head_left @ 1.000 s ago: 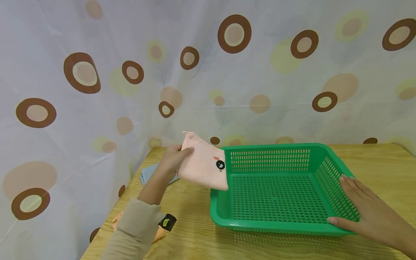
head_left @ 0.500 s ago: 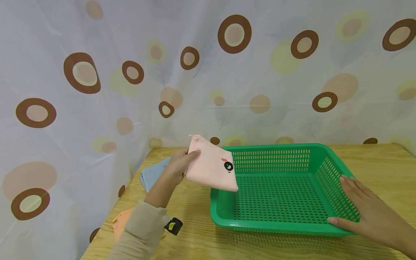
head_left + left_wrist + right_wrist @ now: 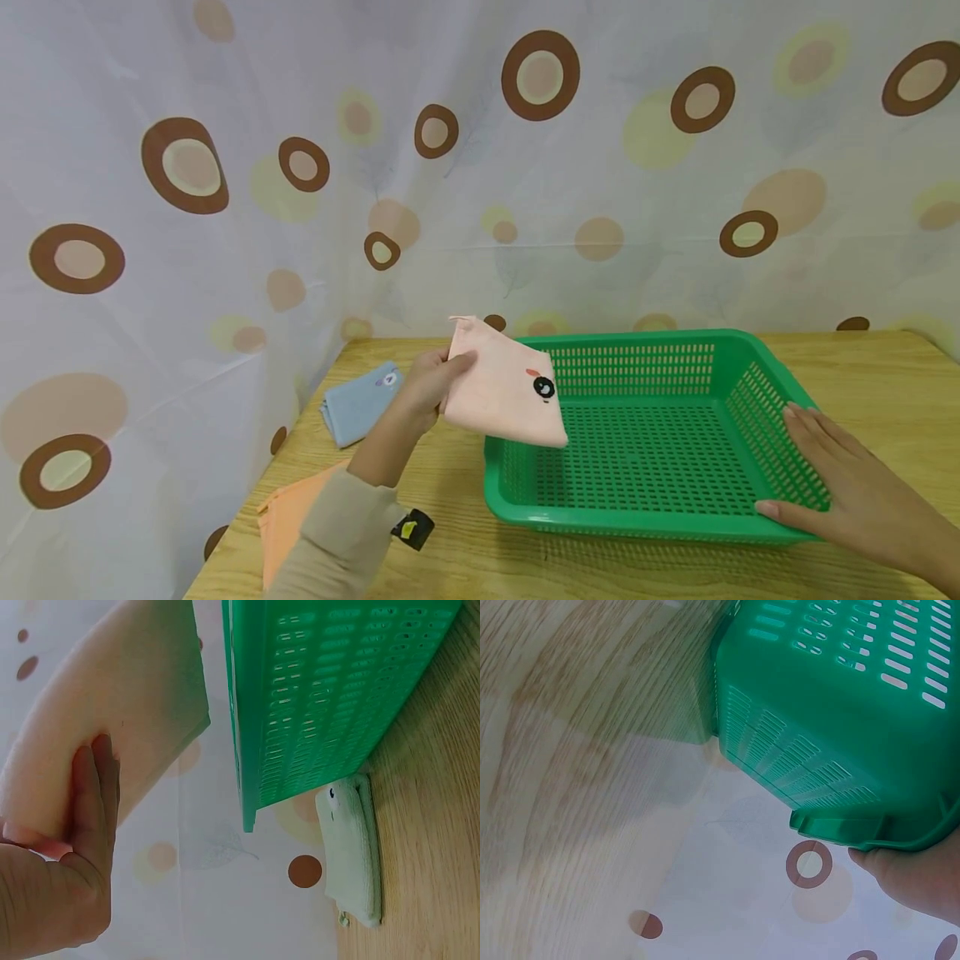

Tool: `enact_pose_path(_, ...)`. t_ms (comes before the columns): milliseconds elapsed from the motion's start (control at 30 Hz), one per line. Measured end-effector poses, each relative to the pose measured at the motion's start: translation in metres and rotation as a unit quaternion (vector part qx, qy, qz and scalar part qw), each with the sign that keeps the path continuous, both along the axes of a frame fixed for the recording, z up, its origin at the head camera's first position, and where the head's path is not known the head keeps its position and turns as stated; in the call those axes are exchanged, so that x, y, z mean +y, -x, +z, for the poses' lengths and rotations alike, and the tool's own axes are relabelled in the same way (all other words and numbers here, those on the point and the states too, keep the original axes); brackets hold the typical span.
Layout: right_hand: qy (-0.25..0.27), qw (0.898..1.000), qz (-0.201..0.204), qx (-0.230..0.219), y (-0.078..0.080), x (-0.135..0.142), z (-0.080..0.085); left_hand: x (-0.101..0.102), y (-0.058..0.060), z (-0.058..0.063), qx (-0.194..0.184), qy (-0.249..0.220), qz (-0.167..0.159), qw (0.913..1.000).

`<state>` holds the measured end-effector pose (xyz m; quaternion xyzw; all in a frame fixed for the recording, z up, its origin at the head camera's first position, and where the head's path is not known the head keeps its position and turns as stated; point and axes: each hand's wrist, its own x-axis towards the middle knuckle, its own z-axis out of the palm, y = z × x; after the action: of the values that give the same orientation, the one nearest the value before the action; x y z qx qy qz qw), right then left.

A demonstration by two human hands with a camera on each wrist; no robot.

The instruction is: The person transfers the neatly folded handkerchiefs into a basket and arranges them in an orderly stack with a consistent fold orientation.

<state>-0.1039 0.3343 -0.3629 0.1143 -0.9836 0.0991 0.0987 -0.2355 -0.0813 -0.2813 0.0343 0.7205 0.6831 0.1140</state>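
Observation:
My left hand [image 3: 427, 385] pinches a folded pale pink towel [image 3: 495, 387] by its left edge, thumb on top and fingers beneath. A black-eyed embroidered face and a corner loop show on it. The towel hangs in the air, overlapping the left rim of a green plastic basket [image 3: 637, 522] in the head view. In the left wrist view, the fingers [image 3: 94, 780] lie flat under the towel's cloth. My right hand [image 3: 847, 487] rests on the basket's right side with straight fingers, its thumb near the front right corner.
A folded blue towel [image 3: 360, 406] lies on the wooden table [image 3: 450, 517] at back left, an orange one [image 3: 288, 521] nearer, partly behind the left sleeve. In the left wrist view, a folded pale green towel [image 3: 352, 851] lies beside the basket. A patterned curtain [image 3: 465, 183] stands behind.
My left hand has carried the pink towel rightward and slightly down, further over the basket's left side. More of the blue and orange towels shows. The right hand and basket stay put.

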Motion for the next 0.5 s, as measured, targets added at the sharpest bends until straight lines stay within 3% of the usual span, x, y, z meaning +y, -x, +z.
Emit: enact_pose_path(500,0.002,1.000,0.000,0.001,0.000,0.001,0.000,0.022,-0.008,-0.018,-0.005,-0.018,-0.005,0.9998)
